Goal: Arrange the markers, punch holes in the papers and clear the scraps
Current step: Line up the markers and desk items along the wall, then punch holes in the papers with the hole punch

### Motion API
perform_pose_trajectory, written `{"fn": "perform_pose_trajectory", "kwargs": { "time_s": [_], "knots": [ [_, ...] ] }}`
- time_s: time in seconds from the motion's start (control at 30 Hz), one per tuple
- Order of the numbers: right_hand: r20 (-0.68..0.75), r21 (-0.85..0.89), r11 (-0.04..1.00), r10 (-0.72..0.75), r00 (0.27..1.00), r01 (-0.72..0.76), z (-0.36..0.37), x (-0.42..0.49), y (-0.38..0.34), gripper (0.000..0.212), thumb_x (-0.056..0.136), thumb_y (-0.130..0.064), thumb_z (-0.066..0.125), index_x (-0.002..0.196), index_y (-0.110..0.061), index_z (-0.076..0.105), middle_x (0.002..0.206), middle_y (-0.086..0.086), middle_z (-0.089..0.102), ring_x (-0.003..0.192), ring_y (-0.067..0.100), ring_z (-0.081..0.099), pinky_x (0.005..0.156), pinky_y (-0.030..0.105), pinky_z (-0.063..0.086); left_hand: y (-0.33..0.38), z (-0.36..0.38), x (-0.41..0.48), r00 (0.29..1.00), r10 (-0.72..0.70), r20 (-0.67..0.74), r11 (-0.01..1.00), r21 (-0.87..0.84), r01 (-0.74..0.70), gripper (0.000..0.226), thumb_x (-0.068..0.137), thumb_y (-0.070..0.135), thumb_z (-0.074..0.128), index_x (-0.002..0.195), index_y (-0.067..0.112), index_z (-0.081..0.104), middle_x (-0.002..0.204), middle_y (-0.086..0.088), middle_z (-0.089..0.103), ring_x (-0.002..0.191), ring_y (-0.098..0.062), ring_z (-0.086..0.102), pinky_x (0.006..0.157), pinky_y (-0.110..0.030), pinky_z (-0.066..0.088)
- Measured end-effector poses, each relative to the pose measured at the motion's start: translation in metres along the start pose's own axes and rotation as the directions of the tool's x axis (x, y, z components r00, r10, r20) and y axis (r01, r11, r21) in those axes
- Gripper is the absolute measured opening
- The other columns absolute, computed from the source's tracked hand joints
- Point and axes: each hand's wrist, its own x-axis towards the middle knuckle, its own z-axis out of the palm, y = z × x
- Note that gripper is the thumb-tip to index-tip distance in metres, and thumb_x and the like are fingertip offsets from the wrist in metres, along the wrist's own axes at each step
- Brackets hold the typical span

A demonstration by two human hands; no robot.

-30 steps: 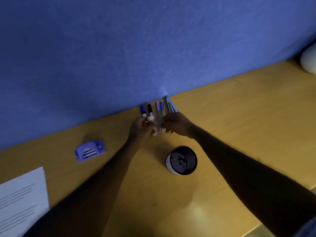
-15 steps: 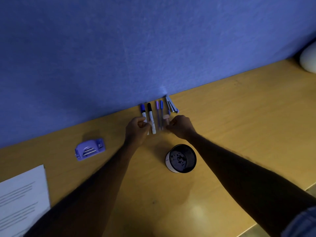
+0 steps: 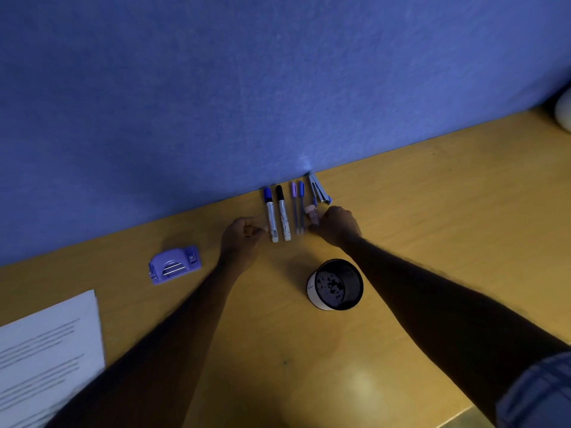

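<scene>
Two white markers lie side by side against the blue partition, one blue-capped [image 3: 270,217] and one black-capped [image 3: 283,216]. Right of them lie two thin pens [image 3: 298,208]. My left hand [image 3: 242,239] rests fisted just left of the blue-capped marker, its fingertips near the barrel and holding nothing. My right hand [image 3: 335,225] pinches a small pink-capped item [image 3: 310,213] beside the pens. A purple hole punch [image 3: 174,264] sits to the left. Printed papers [image 3: 46,359] lie at the bottom left.
A black mesh cup [image 3: 336,284] with dark scraps inside stands in front of the pens, between my forearms. A stapler [image 3: 319,189] lies against the partition right of the pens. A white rounded object [image 3: 564,111] sits at the far right edge of the wooden desk [image 3: 432,227].
Both hands drew apart and back from the row, uncovering the markers and pens. My left hand let go of the markers; my right hand still holds the pink-capped item.
</scene>
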Motion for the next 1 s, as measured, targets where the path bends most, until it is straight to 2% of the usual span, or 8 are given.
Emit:
{"fn": "perform_pose_trajectory", "kwargs": {
  "time_s": [0.23,0.33,0.47,0.6,0.7,0.77,0.83,1.0],
  "knots": [
    [0.079,-0.04,0.999,-0.006,0.997,0.009,-0.013,-0.007,-0.007,0.077,0.069,-0.087,0.039,0.067,-0.014,0.065,0.064,0.003,0.067,0.057,0.019,0.064,0.054,0.034,0.054,-0.002,-0.011,-0.007,1.0,0.01,-0.01,1.0,0.03,-0.01,0.031,0.084,0.022,0.069,0.112,0.009,0.067,0.107,-0.001,0.068,0.097,-0.014,0.062,0.071,-0.019,0.045],
    [0.132,-0.093,0.996,0.005,0.991,0.007,-0.02,-0.009,-0.006,0.067,0.069,-0.081,0.054,0.072,-0.015,0.064,0.067,0.004,0.067,0.061,0.019,0.065,0.054,0.033,0.054,0.0,-0.017,-0.011,0.999,0.0,-0.032,1.0,0.003,0.0,0.031,0.083,0.022,0.07,0.111,0.008,0.067,0.104,-0.005,0.07,0.095,-0.019,0.065,0.08,-0.034,0.053],
    [0.107,-0.134,0.99,0.05,0.993,-0.035,-0.037,-0.018,-0.013,0.074,0.069,-0.086,0.049,0.073,-0.014,0.064,0.065,0.001,0.064,0.056,0.015,0.06,0.045,0.025,0.042,0.005,-0.029,-0.019,0.999,-0.001,-0.034,1.0,-0.002,0.001,0.033,0.081,0.022,0.072,0.11,0.008,0.067,0.1,-0.01,0.071,0.091,-0.026,0.067,0.08,-0.039,0.054],
    [0.06,-0.187,0.982,0.008,0.998,0.003,-0.053,-0.03,-0.027,0.06,0.077,-0.072,0.059,0.076,-0.012,0.059,0.069,0.002,0.062,0.059,0.015,0.058,0.047,0.025,0.041,0.007,-0.048,-0.031,0.999,0.023,-0.043,0.998,-0.049,-0.025,0.035,0.069,0.035,0.068,0.098,0.015,0.066,0.097,-0.011,0.072,0.089,-0.032,0.068,0.082,-0.048,0.056],
    [0.035,-0.24,0.968,-0.063,0.997,0.07,-0.062,-0.046,-0.045,0.045,0.084,-0.057,0.063,0.082,-0.012,0.057,0.075,0.002,0.062,0.062,0.013,0.057,0.047,0.025,0.041,0.011,-0.065,-0.043,0.997,0.048,-0.068,0.998,-0.041,-0.051,0.028,0.071,0.032,0.071,0.095,0.019,0.065,0.096,-0.011,0.071,0.089,-0.034,0.068,0.081,-0.045,0.055],
    [0.044,-0.27,0.954,-0.121,0.992,0.129,-0.066,-0.059,-0.061,0.036,0.085,-0.045,0.065,0.092,-0.011,0.063,0.085,0.004,0.065,0.072,0.016,0.062,0.056,0.031,0.052,0.016,-0.078,-0.055,0.991,0.092,-0.096,0.996,0.001,-0.092,0.028,0.078,0.024,0.074,0.102,0.012,0.066,0.096,-0.008,0.068,0.089,-0.026,0.065,0.078,-0.034,0.051],
    [0.053,-0.305,0.933,-0.185,0.981,0.192,-0.066,-0.074,-0.076,0.037,0.083,-0.043,0.068,0.104,-0.012,0.065,0.098,0.006,0.068,0.087,0.021,0.065,0.073,0.039,0.058,0.015,-0.091,-0.067,0.985,0.13,-0.115,0.99,0.066,-0.123,0.026,0.083,0.019,0.071,0.107,0.008,0.066,0.095,-0.003,0.065,0.086,-0.018,0.06,0.074,-0.026,0.043],
    [0.049,-0.368,0.881,-0.3,0.953,0.297,-0.051,-0.12,-0.11,0.037,0.082,-0.04,0.069,0.108,-0.014,0.064,0.111,0.007,0.066,0.101,0.025,0.063,0.08,0.04,0.057,-0.003,-0.129,-0.102,0.984,0.129,-0.123,0.985,0.128,-0.113,0.03,0.08,0.028,0.071,0.107,0.015,0.066,0.096,-0.005,0.07,0.087,-0.021,0.066,0.076,-0.029,0.05]
  ]
}}
